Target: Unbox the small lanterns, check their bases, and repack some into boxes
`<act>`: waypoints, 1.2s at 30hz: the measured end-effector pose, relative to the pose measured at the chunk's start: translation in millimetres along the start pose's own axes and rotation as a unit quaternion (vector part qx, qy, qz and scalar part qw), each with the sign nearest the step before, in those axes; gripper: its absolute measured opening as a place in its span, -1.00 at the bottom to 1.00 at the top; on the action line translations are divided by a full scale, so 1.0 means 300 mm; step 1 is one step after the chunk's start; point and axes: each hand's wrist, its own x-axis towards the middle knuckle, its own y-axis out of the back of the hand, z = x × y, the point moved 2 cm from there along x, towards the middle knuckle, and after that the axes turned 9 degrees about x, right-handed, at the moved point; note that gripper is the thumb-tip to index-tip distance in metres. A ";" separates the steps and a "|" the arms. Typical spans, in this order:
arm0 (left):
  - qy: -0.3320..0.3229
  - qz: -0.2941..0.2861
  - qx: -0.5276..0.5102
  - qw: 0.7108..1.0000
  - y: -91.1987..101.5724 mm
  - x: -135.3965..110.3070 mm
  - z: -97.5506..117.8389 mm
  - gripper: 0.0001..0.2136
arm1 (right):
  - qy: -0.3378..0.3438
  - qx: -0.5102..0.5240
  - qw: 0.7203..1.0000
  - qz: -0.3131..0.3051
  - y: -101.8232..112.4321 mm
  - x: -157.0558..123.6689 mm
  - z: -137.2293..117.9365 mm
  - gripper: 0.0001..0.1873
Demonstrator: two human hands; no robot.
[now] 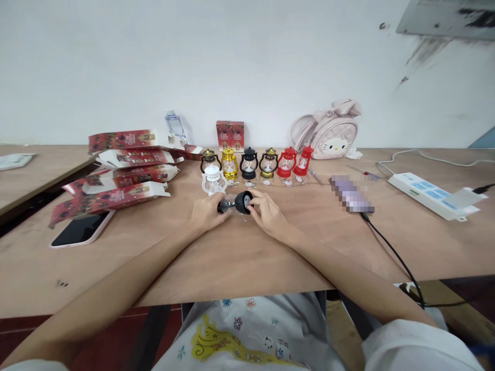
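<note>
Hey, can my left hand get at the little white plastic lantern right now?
Probably yes: the little white plastic lantern stands just beyond the left hand, with nothing between them, though that hand holds the small black plastic lantern.

A pixelated patch (351,193) blurs whatever lies toward the right edge of the table (232,268). The left hand (207,214) and right hand (268,216) cover parts of the black lantern (236,202) at the table's middle. The picture's left edge cuts off a white object (13,161) at the far left.
</note>
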 end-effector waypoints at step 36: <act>0.002 0.048 -0.192 0.980 0.009 0.014 -0.018 -0.74 | -0.094 0.062 0.993 0.030 0.025 0.014 -0.011 -0.82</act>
